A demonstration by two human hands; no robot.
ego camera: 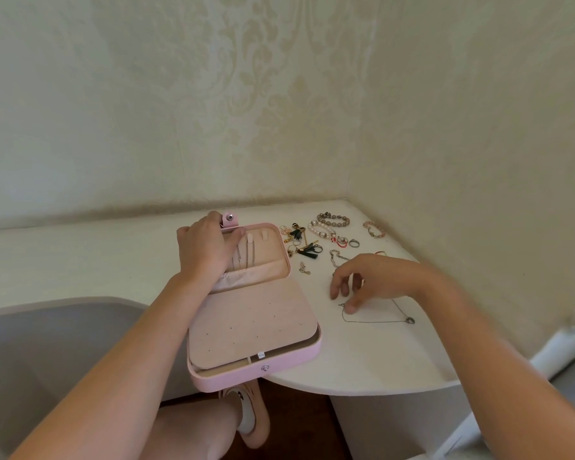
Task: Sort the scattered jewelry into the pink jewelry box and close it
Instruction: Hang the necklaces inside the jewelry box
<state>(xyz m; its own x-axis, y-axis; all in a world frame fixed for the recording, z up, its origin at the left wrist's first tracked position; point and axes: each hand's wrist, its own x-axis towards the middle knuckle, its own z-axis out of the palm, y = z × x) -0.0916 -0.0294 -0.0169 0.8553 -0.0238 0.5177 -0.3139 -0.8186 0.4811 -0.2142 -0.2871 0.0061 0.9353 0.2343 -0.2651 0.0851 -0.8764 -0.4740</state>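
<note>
The pink jewelry box (289, 358) lies open at the table's front edge, its lid (273, 257) tilted up with thin chains hanging inside. My left hand (206, 247) grips the lid's top edge beside the snap tab (229, 220). My right hand (375, 277) hovers to the right of the box, its fingertips touching one end of a thin chain necklace (375, 321) that lies on the table. Beyond them lie bead bracelets (332, 220), a pearl bracelet (321, 231), tassel earrings (307, 252), rings (353, 243) and small chains (337, 257).
The white table (362, 360) fits into a corner of patterned walls and has a rounded front edge. A grey chair back (47, 343) stands at the left. My knee and slippered foot (249, 413) show below the table.
</note>
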